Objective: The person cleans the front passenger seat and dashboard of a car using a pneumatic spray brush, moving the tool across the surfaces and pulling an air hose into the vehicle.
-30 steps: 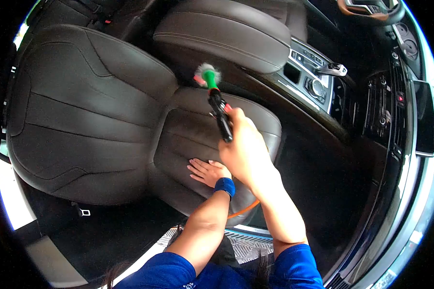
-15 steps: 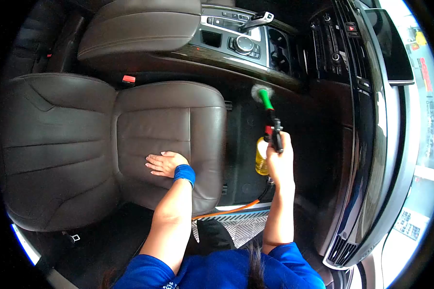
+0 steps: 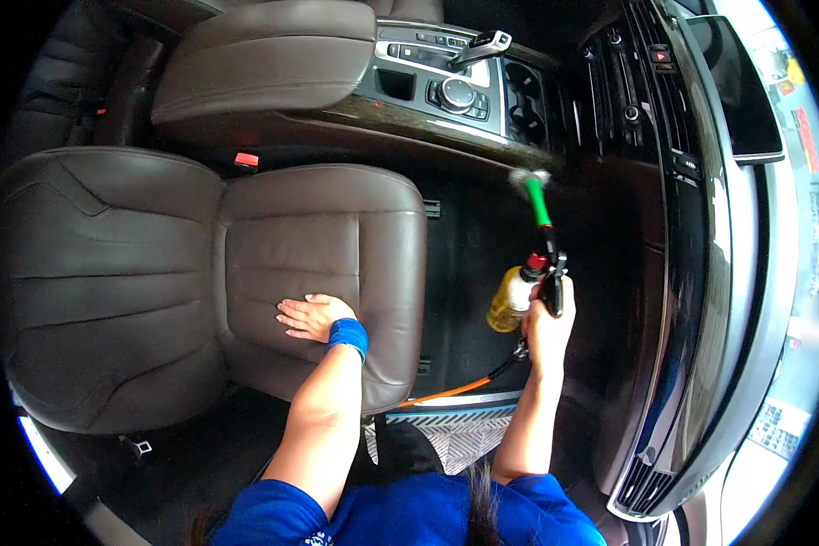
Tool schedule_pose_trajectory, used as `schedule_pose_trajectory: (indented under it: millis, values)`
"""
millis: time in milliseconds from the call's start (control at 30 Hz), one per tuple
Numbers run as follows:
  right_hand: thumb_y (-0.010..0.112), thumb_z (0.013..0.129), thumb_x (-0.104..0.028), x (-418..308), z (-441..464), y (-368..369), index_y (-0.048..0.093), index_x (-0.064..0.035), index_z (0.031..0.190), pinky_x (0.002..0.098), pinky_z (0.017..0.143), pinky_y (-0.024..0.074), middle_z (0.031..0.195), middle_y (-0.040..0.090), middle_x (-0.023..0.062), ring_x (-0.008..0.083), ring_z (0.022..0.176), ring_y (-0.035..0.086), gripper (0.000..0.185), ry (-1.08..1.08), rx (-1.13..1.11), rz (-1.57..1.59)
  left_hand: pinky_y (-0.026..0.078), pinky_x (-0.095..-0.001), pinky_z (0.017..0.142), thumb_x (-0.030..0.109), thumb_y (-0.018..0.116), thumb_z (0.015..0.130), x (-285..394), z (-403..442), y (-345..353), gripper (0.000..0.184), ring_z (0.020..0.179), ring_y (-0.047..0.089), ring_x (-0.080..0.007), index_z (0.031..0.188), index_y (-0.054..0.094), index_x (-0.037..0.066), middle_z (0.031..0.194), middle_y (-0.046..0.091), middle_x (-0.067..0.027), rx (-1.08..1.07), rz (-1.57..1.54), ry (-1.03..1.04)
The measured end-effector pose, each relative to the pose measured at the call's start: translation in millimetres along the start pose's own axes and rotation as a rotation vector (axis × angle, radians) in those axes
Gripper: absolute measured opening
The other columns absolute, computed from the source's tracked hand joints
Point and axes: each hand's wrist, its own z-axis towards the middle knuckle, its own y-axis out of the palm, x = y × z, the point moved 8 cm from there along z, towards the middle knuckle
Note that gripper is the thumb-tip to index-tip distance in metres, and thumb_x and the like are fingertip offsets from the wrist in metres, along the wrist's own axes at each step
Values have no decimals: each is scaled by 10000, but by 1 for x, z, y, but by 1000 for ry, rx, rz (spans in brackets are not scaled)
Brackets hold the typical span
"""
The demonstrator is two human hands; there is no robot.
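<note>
Sleeves: we see two, both blue, nearest to us.
Patterned mat: one, grey and white [image 3: 455, 437], by the door sill.
Left hand: one [image 3: 317, 318], palm down on the seat cushion, fingers slightly spread and holding nothing; we count one blue wristband [image 3: 348, 338] on its wrist.
Right hand: one [image 3: 548, 329], fingers wrapped around the black grip of the spray gun.
Orange hose: one [image 3: 450, 393], running from the sill toward a black fitting below the right hand.
Bottle: one [image 3: 510, 305], with yellow contents and a red cap, tilted beside the right hand.
Spray gun: one [image 3: 552, 284], over the footwell, its single green nozzle [image 3: 538, 202] pointing away from us.
Brush tip: one, pale and blurred [image 3: 530, 176], near the side of the console; we cannot tell if it touches.
Seat: one brown front seat [image 3: 391, 273], its backrest to our left.
Seat rails: two black ends visible [image 3: 433, 209], in front of the cushion.
Red buckle: one beside this seat [image 3: 247, 159], between cushion and console.
Console: one [image 3: 419, 122], carrying one gear lever [image 3: 487, 49], one round knob [image 3: 456, 94] and one padded armrest [image 3: 268, 68].
Screen: one, dark [image 3: 742, 105], at the dashboard.
</note>
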Motion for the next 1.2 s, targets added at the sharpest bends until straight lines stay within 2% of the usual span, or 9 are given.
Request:
schedule_pose_trajectory:
  millis: [133, 200, 333, 467, 533, 733, 900, 1033, 1200]
  values:
    - [418, 694, 99, -47, -23, 46, 521, -64, 936, 230, 510, 395, 764, 517, 22, 82, 579, 477, 309, -53, -262, 92, 182, -512, 1120, 248, 330, 916, -2, -1, 0, 536, 1387, 252, -306, 1373, 375, -29, 1458, 358, -138, 28, -4, -5]
    - [416, 675, 104, -72, -37, 63, 529, -46, 953, 233, 452, 384, 741, 520, 31, 94, 495, 466, 336, 52, -418, 158, 178, -512, 1121, 243, 337, 914, 0, -1, -2, 533, 1386, 255, -306, 1372, 377, -28, 1458, 358, -137, 33, 20, 21]
    - [423, 645, 109, -105, -51, 76, 536, -21, 1110, 233, 417, 397, 884, 626, 95, 100, 446, 480, 496, 10, -543, 241, 202, -519, 1110, 266, 311, 923, 0, 0, -3, 532, 1379, 269, -313, 1373, 378, -9, 1450, 374, -125, 67, 41, 22]
    - [434, 757, 76, -137, -37, 82, 516, -19, 1151, 212, 393, 380, 853, 617, 98, 79, 443, 481, 414, -50, -476, 252, 198, -516, 1113, 265, 310, 922, 0, 1, -5, 536, 1390, 242, -314, 1381, 365, -7, 1471, 339, -125, 8, 18, 4]
    - [521, 913, -94, -164, -24, 86, 530, -15, 1111, 217, 366, 367, 794, 614, 63, 63, 403, 459, 213, -116, -457, 137, 191, -514, 1116, 269, 307, 923, 1, 2, -4, 544, 1395, 230, -313, 1390, 354, -7, 1482, 320, -124, -21, 8, -6]
    - [526, 944, -330, -244, 50, 108, 576, -14, 930, 218, 343, 345, 742, 614, 65, 81, 366, 456, 321, -272, -432, 112, 159, -515, 1126, 248, 341, 891, 1, 2, -9, 559, 1396, 223, -319, 1373, 366, -34, 1468, 336, -143, 9, -27, 4]
    - [544, 929, -321, -283, 93, 152, 575, -13, 839, 261, 359, 373, 674, 558, 51, 111, 417, 482, 322, -341, -462, -53, 162, -516, 1124, 246, 348, 886, 1, 3, -9, 561, 1394, 229, -324, 1371, 367, -36, 1468, 335, -147, 18, -32, 5]
    - [554, 918, -321, -274, 113, 177, 565, -6, 816, 269, 371, 387, 673, 556, 56, 121, 441, 494, 331, -255, -521, -72, 162, -519, 1123, 241, 353, 885, 1, 4, -14, 562, 1392, 237, -329, 1373, 363, -38, 1468, 335, -152, 8, -64, -5]
    - [575, 908, -287, -289, 81, 171, 560, 1, 995, 246, 369, 373, 791, 615, 81, 118, 419, 506, 301, -362, -438, -58, 165, -518, 1121, 234, 345, 889, 2, 5, -17, 553, 1386, 247, -339, 1368, 367, -41, 1455, 350, -168, 31, -54, -15]
